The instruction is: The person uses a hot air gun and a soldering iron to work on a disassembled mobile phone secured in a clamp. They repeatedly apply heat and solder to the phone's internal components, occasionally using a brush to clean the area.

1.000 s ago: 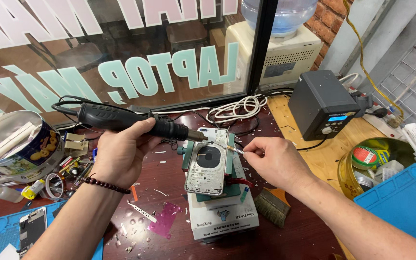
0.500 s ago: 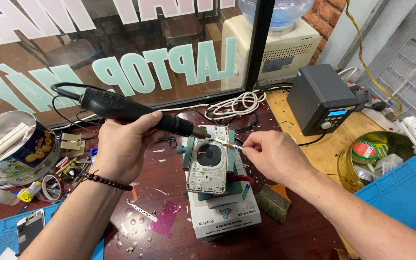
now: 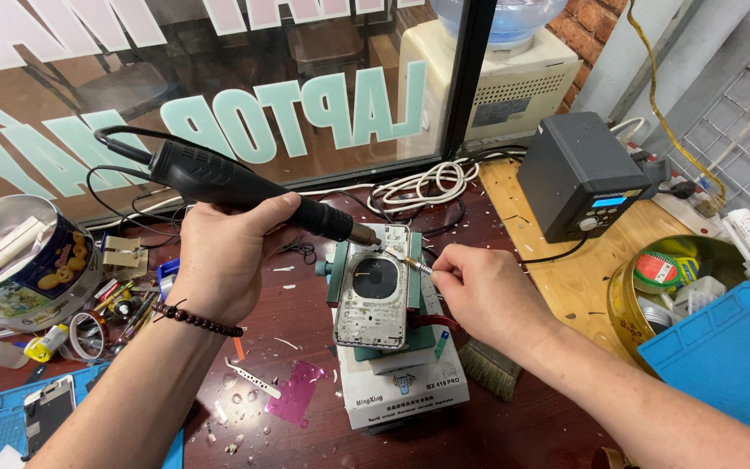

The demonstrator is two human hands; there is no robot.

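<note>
black hot-air handle [image 3: 245,187] | tilted, nozzle at phone top; phone back [image 3: 375,295] | face-down, clamped in green holder

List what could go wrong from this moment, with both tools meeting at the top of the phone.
1. The hot-air wand in the left hand has its nozzle right beside the right hand, so those fingers could get burnt.
2. The tweezers could slip and scratch the phone.
3. Debris on the table could be blown around.

My left hand [image 3: 223,260] grips the black hot-air wand [image 3: 245,189], nozzle at the top of the clamped phone back [image 3: 375,295]; my right hand [image 3: 483,291] pinches tweezers [image 3: 410,260] just beside it.
</note>
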